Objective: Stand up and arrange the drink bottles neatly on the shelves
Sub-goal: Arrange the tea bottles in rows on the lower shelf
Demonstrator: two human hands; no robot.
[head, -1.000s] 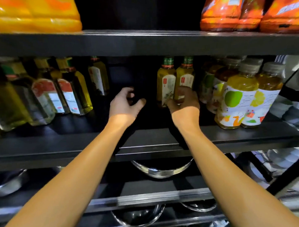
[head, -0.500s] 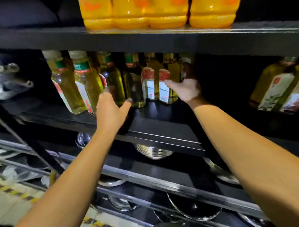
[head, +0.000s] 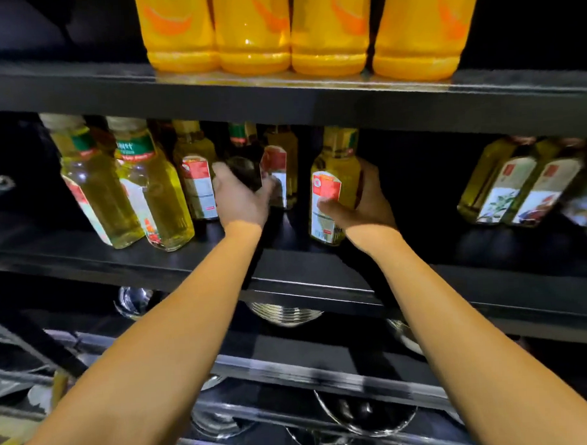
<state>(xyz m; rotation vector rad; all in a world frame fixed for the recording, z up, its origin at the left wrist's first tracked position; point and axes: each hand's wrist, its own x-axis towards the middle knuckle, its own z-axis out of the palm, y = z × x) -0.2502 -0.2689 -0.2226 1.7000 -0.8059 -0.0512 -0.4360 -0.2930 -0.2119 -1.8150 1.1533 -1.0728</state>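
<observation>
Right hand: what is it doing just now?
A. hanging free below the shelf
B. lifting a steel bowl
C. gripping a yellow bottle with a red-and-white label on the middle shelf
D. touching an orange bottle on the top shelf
C: the right hand wraps its fingers and thumb round the yellow bottle standing on the middle shelf.

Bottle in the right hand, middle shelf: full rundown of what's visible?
The bottle is clear, plastic by the look, filled with yellow-gold liquid, with a red-and-white front label and a yellow neck band carrying a green patch. Its cap is hidden by the shelf above. It stands roughly upright near the front edge of the dark middle shelf, apart from the bottles to its left. The right hand grips its lower body, thumb across the label.
</observation>
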